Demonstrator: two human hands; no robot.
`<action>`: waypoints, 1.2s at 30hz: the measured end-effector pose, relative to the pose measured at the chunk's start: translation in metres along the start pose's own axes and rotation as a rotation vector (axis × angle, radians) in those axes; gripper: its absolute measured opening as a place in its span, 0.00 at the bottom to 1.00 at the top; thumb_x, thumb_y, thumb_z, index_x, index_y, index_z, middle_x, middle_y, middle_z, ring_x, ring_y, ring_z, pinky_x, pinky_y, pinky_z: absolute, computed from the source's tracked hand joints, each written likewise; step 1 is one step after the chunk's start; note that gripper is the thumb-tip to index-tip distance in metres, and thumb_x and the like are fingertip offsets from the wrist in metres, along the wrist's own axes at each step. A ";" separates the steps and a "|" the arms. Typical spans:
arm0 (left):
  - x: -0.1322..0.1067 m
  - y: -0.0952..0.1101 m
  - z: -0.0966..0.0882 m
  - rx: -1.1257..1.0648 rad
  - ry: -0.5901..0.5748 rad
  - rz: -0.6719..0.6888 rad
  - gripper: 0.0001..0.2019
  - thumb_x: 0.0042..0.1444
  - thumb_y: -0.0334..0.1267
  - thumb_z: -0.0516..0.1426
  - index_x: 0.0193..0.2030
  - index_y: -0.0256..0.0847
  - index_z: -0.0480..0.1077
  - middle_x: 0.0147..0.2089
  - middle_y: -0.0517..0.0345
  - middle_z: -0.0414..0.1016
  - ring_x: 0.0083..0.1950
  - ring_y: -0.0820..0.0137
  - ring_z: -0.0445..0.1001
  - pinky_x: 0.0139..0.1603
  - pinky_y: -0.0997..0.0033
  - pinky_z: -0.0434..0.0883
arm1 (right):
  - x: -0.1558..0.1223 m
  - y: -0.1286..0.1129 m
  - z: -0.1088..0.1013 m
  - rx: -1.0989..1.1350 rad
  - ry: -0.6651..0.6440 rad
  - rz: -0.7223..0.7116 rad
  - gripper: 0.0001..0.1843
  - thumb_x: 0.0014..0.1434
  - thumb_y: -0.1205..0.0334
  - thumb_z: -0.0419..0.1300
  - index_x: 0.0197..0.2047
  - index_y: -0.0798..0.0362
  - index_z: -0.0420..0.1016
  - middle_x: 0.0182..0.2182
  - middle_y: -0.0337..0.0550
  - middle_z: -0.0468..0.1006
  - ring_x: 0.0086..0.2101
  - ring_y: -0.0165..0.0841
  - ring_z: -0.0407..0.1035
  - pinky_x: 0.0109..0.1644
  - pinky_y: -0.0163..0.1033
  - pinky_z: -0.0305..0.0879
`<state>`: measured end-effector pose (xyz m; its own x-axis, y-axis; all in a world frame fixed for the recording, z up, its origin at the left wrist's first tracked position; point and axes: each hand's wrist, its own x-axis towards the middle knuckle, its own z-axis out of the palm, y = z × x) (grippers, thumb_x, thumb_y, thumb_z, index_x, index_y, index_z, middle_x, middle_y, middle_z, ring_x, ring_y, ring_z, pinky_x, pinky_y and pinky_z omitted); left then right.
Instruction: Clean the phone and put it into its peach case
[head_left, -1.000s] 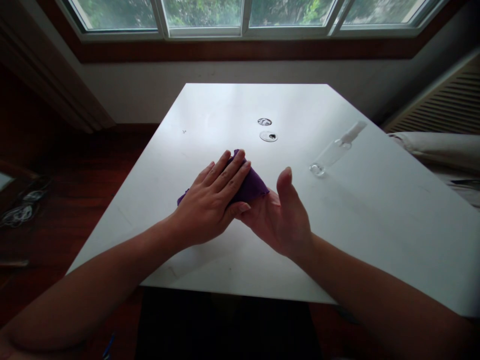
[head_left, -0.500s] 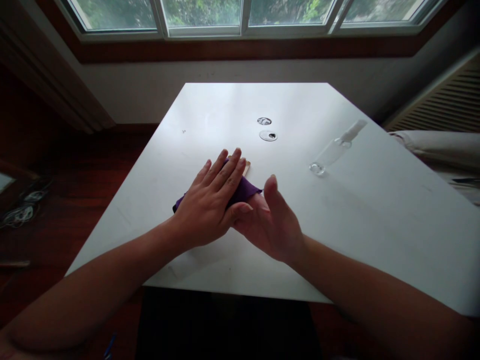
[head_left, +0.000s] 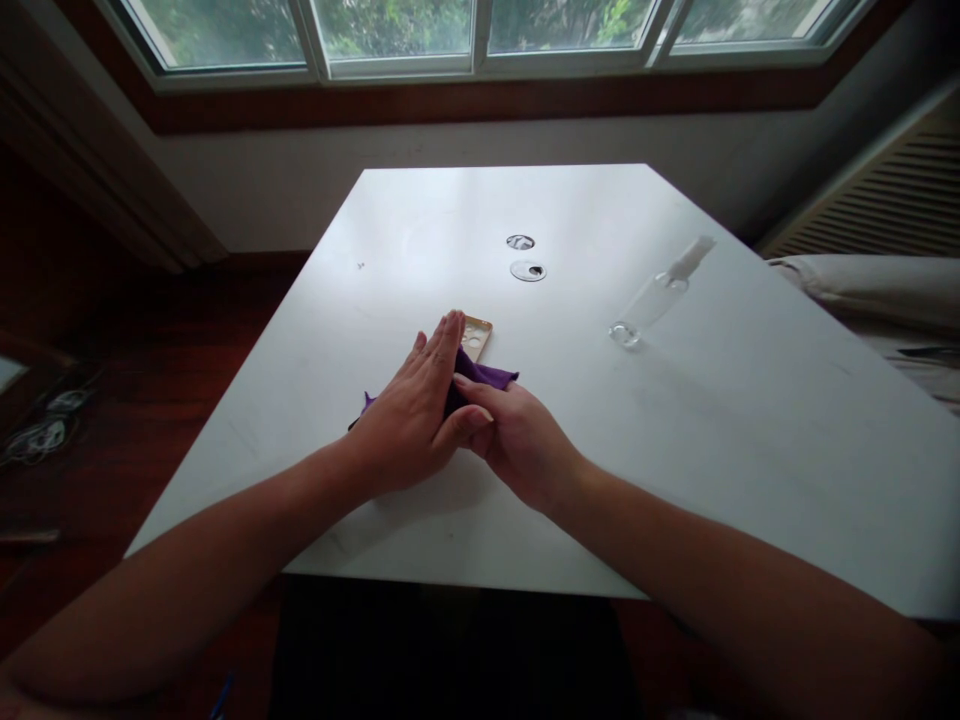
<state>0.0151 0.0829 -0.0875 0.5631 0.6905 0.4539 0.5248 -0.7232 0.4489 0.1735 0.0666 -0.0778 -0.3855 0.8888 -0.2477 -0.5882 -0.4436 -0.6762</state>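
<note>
My left hand (head_left: pixel 409 418) has its fingers stretched out and tilted on edge, its palm against a purple cloth (head_left: pixel 491 376). Under and beside it, my right hand (head_left: pixel 525 440) grips that cloth, thumb folded over the top. A corner of the cloth sticks out left of my left hand, along with a small dark edge of something I cannot make out. Just beyond my fingertips, a gold-rimmed phone case (head_left: pixel 478 336) with camera cutouts lies on the white table (head_left: pixel 337 330), partly hidden by my left hand and the cloth.
A clear spray bottle (head_left: pixel 654 305) lies on its side at the right. Two round cable-hole pieces (head_left: pixel 528 271) are set toward the back of the table. Tangled cables (head_left: pixel 37 435) lie on the floor at left, and a window (head_left: pixel 397 30) is ahead.
My left hand has turned from flat to tilted on edge, showing more of the phone case. My right thumb has come down from raised to press on the purple cloth. The view has shifted slightly.
</note>
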 end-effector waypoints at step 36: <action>0.017 0.021 -0.010 -1.655 0.009 -1.006 0.32 0.73 0.58 0.43 0.63 0.33 0.71 0.54 0.38 0.77 0.46 0.58 0.79 0.48 0.53 0.79 | 0.022 -0.062 -0.029 -0.164 0.258 -0.255 0.14 0.64 0.64 0.58 0.51 0.56 0.80 0.46 0.48 0.83 0.45 0.38 0.79 0.38 0.37 0.79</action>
<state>0.0293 0.0794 -0.0630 0.4815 0.7834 -0.3929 -0.4293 0.6017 0.6736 0.2223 0.1168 -0.0614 -0.0384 0.9772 -0.2090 -0.5128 -0.1988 -0.8352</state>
